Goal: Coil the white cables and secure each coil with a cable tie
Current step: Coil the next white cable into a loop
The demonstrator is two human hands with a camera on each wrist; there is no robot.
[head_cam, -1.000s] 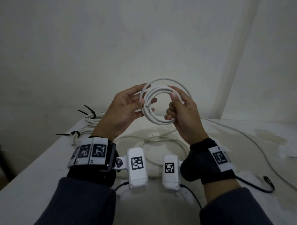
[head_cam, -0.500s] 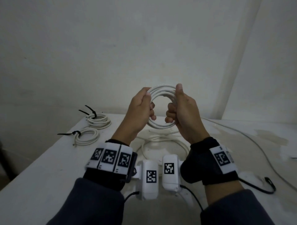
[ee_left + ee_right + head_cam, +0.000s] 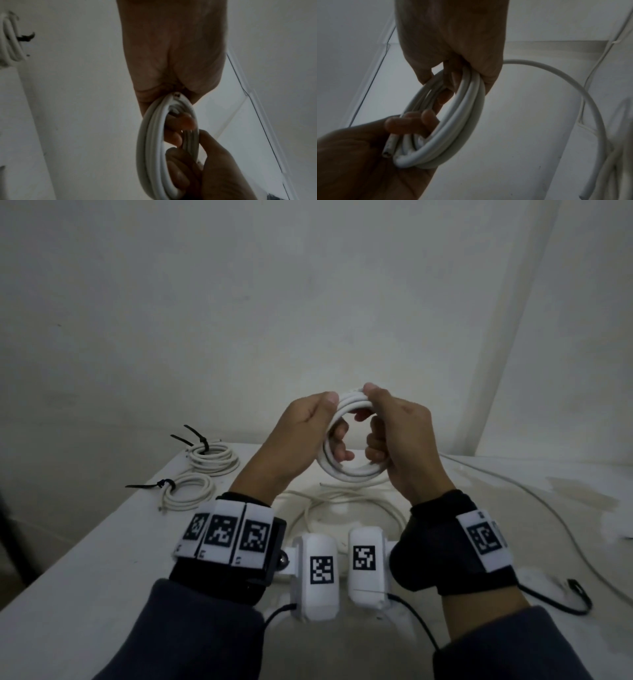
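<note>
Both hands hold a small coil of white cable [image 3: 354, 472] upright above the table. My left hand [image 3: 334, 426] grips its left side, thumb on top and fingers curled through the ring. My right hand [image 3: 373, 422] grips the right side the same way. In the left wrist view the coil [image 3: 150, 148] hangs from my left hand [image 3: 171, 105], edge-on. In the right wrist view a cut cable end [image 3: 388, 150] sticks out of the coil [image 3: 453, 121] beside the left hand's fingers [image 3: 426, 116]. No cable tie is on this coil.
Two coils bound with black cable ties lie at the table's back left [image 3: 212, 457] [image 3: 186, 491]. A loose white cable [image 3: 342, 503] lies under the hands. A thin cable [image 3: 548, 508] runs along the right side. A black cord loop [image 3: 579, 590] lies at the right.
The wide outer loop has been drawn in and the coil is now tight. My left hand went from open fingers to a grip round the coil's left side.
</note>
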